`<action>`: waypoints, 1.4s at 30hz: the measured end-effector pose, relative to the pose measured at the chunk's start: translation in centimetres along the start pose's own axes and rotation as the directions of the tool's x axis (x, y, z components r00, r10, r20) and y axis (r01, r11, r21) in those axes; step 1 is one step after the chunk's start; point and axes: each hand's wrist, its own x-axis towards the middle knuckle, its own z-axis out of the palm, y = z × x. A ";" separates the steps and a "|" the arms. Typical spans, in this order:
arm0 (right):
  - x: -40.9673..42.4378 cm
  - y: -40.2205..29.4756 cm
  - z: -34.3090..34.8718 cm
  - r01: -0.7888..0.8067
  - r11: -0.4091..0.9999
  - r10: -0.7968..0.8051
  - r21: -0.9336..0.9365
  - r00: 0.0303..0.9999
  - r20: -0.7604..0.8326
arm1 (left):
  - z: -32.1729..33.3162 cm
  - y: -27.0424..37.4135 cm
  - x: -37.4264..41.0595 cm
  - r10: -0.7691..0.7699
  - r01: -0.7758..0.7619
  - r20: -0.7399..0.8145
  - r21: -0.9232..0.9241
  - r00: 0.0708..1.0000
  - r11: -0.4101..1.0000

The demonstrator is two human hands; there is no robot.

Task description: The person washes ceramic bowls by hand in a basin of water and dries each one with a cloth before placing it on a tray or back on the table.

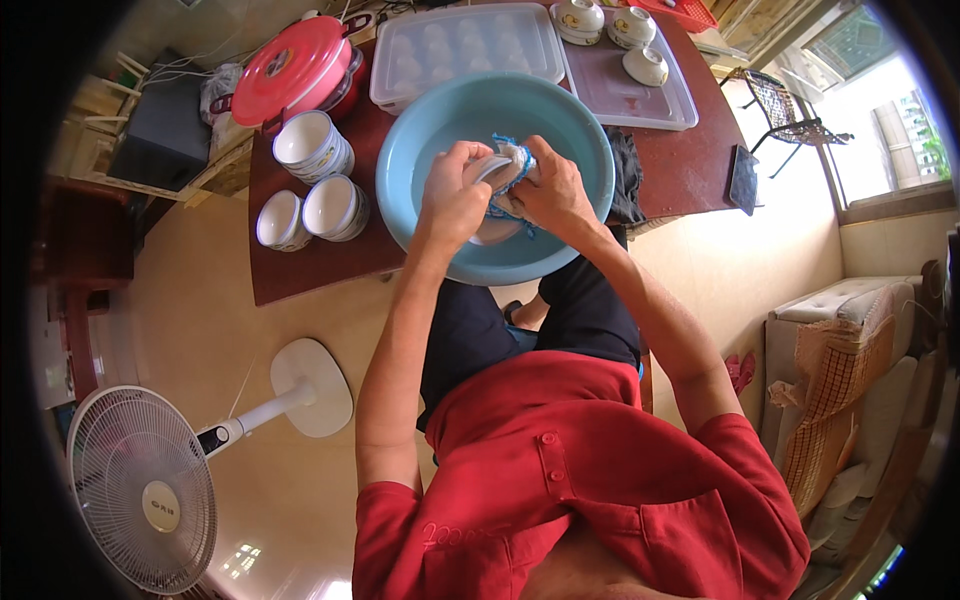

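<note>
Over a light blue plastic basin (409, 157) with water in it, my left hand (456, 196) grips a white bowl (491, 171) by its rim. My right hand (551, 187) is closed on a white cloth with blue edging (517, 161), pressed over the bowl's right side. The bowl is tilted, and my hands and the cloth cover much of it. Something pale lies low in the basin under the cloth; what it is cannot be told. Stacked white bowls (306, 139) stand on the red-brown table (322, 271) left of the basin.
Behind the basin are a lidded translucent plastic box (469, 45) and a tray (615, 105) with upturned bowls (645, 67). A pink-lidded pan (289, 71) is at the back left. A dark cloth (624, 176) and a phone (742, 180) lie at right. A fan (142, 487) stands at lower left.
</note>
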 end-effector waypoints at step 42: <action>0.2 -3.3 -0.3 0.293 0.887 -0.277 -0.358 0.956 0.095 | 1.3 -1.7 -4.0 0.028 -0.025 0.009 -0.259 1.000 0.966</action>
